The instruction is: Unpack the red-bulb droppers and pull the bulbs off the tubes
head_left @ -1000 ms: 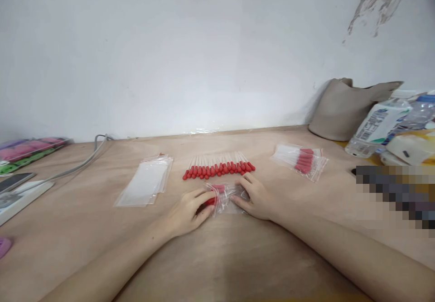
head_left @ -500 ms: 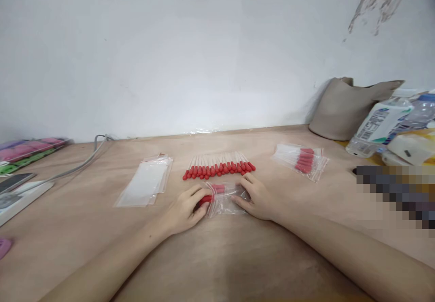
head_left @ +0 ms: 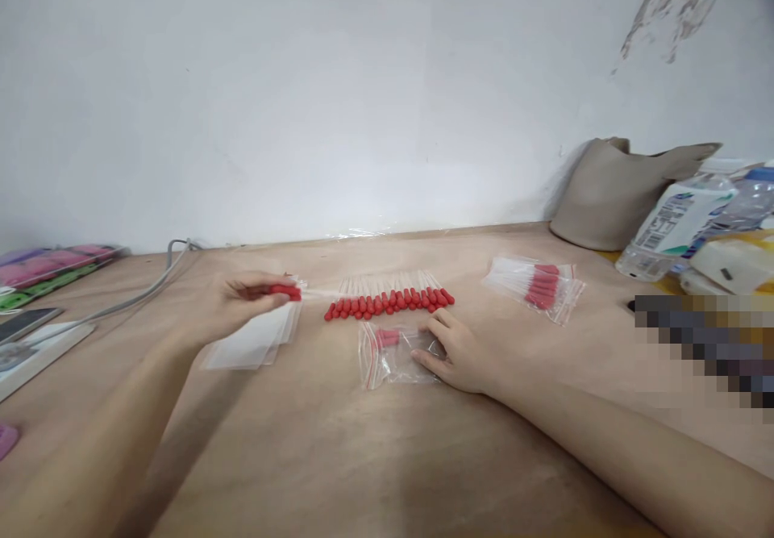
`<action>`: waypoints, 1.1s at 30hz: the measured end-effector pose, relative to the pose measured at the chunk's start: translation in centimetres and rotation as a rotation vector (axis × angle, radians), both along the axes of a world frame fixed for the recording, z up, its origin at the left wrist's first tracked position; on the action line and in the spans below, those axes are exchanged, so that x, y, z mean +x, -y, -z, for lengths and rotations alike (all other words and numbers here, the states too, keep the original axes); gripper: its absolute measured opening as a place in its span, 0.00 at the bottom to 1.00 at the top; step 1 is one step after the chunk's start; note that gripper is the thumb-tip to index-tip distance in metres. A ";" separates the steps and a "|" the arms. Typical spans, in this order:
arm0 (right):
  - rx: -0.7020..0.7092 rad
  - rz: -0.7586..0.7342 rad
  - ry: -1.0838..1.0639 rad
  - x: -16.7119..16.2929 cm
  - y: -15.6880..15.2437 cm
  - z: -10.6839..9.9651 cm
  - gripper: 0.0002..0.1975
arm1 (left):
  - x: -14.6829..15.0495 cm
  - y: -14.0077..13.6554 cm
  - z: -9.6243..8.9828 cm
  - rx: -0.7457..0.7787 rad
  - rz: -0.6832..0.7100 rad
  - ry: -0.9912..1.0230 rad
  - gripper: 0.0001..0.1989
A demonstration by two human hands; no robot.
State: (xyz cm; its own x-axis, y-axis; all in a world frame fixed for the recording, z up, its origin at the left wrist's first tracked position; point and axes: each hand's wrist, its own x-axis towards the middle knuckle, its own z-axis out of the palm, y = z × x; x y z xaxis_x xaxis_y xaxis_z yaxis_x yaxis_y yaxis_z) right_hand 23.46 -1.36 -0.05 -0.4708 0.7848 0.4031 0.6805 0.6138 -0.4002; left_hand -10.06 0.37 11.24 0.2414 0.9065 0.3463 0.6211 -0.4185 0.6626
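Two hands lie well apart over the table (head_left: 339, 441). The left hand (head_left: 242, 300) has its grip narrowed on the red heads of some sticks (head_left: 285, 290) (blur hides how many), probably because the heads are thicker and easier to pinch than the pale shafts, which point right. The right hand (head_left: 456, 352) rests on the right end of a bag (head_left: 399, 364), thumb and fingertips spread apart, likely to keep the light film from sliding; its zip end faces left, and a few red heads show inside. Just beyond lies a row (head_left: 387, 302) of sticks, heads toward the person, perhaps for easy picking. Flat bags (head_left: 251, 344) lie at the left, filled bags (head_left: 538, 288) at the right, presumably to keep them from mixing.
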 end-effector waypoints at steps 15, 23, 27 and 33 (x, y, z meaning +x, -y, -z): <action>-0.003 -0.010 0.006 0.1 0.0 -0.2 0.11 | 3.4 -3.0 9.4 0.431 -0.342 -0.369 0.14; -0.003 -0.018 -0.009 0.1 0.0 -0.2 0.11 | 4.2 -2.8 9.8 0.268 -0.377 -0.317 0.19; 0.004 -0.021 -0.021 0.1 0.0 -0.2 0.10 | 4.2 -2.1 9.6 0.160 -0.412 -0.295 0.21; 0.020 -0.034 -0.029 0.1 -0.2 0.0 0.10 | 4.2 -1.6 9.4 0.085 -0.376 -0.285 0.21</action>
State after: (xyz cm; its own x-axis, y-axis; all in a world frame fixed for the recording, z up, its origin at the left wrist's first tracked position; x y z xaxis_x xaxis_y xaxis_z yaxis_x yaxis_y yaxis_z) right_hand 23.52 -1.21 -0.08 -0.4851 0.7601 0.4323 0.6469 0.6446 -0.4074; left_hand -5.86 1.92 1.88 -0.0017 0.9205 0.3907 0.8917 -0.1754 0.4172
